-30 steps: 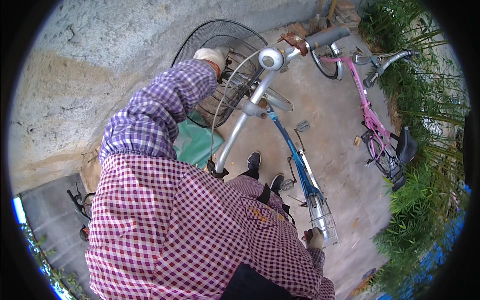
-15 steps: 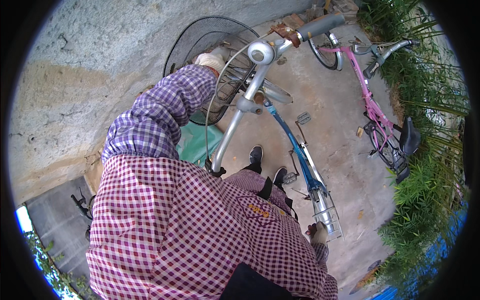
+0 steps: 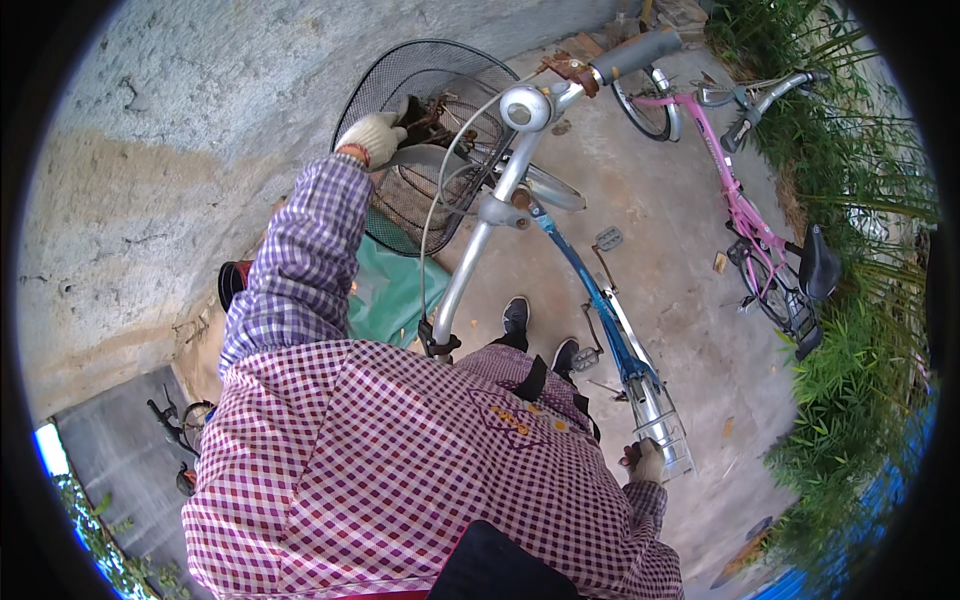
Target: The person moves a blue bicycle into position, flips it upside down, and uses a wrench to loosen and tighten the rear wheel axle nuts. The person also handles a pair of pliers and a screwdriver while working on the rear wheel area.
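Basket: black wire-mesh bicycle basket (image 3: 385,85), at the handlebar's front; a curved grey piece (image 3: 430,157) and a tangled brown bundle (image 3: 432,125) show within it.
White-gloved left hand (image 3: 372,138): fingers drawn together at the basket's near rim, by the grey piece; whether they pinch anything, I cannot tell.
Gloved right hand (image 3: 650,462): curled beside the silver wire rear rack (image 3: 678,445); something dark red shows at its fingers, grip unclear.
Snagging: the knit glove might catch on the mesh or tangled contents.
Tipping: an uneven tug on the basket could swing the silver tubular handlebar (image 3: 463,285) and topple the blue bicycle frame (image 3: 575,258) if poorly steadied.
Cable: a pale looping cable (image 3: 436,200) crosses the basket and could hook the sleeve.
Blocked sides: rough grey wall (image 3: 150,180) left; round silver bell (image 3: 520,108) and handlebar right.
Underfoot: crumpled green sheet (image 3: 385,290), a slip risk near the dark shoes (image 3: 516,316).
Beyond: pink bicycle (image 3: 725,185) before leafy green plants (image 3: 840,370).
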Tool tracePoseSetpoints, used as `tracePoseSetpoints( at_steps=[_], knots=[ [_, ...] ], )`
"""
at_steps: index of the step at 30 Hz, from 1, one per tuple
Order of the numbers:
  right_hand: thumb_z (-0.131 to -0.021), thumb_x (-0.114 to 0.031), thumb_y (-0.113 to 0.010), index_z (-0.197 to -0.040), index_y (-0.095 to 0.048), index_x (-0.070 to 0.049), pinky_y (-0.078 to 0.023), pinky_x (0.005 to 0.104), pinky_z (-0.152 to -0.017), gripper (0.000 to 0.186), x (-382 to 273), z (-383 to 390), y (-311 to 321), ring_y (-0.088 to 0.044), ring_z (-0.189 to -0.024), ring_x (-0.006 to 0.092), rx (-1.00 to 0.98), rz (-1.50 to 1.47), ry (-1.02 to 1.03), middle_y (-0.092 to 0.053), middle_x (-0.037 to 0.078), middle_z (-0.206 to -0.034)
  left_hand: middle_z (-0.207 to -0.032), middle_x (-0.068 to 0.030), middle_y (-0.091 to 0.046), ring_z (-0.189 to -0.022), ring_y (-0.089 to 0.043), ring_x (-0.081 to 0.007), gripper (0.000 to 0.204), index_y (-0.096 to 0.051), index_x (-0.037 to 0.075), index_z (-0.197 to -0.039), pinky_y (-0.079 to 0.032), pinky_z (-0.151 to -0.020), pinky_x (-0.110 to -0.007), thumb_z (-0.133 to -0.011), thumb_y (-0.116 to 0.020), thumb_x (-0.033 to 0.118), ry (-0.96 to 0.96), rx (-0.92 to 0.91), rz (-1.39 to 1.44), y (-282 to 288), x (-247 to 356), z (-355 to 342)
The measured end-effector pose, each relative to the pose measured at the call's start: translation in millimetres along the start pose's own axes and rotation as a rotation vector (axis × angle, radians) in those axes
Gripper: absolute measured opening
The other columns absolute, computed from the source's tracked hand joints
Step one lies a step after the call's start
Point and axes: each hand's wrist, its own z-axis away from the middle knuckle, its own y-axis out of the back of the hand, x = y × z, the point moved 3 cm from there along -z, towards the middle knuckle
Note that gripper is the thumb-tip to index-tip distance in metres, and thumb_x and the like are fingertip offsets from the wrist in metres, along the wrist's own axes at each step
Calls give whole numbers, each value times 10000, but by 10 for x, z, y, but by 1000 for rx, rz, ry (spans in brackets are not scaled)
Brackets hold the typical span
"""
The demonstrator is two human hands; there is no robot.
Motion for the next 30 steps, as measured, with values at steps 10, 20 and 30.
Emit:
tracePoseSetpoints(
  at_steps=[10, 20, 30],
  knots=[
    [-968, -146, -541, -970, -582, -38, -475, 437, -379, 116, 135, -752, 285, -635, -547, 259, 220, 202, -154, -629, 142, -714, -1467, -254, -594, -1350, -589, -388, 710, -556, 47, -1488, -460, -1120, -453, -959, -612, 517, -122, 388, 104, -748, 256, 256],
    [-917, -436, -671, -1196, -689, 41, -525, 395, -652, 553, -1908, -3470, 2226, -670, -792, 273, 41, 330, 415, -702, 188, -937, -1030, -110, -758, -892, -708, -188, 447, -714, -13, -1189, -556, -828, -333, -1008, -608, 381, 240, 1071, 317, -2657, 1865, 4936],
    [-956, -433, -640, -1330, -640, 57, -469, 463, -1111, 617, -2561, -4843, 7993, -614, -1286, 443, 434, 536, 241, -647, 331, -1335, -914, -30, -646, -723, -560, -115, 388, -619, -15, -1149, -468, -633, -296, -974, -671, 327, 68, 646, 559, -6353, 6530, 7326]
  ],
)
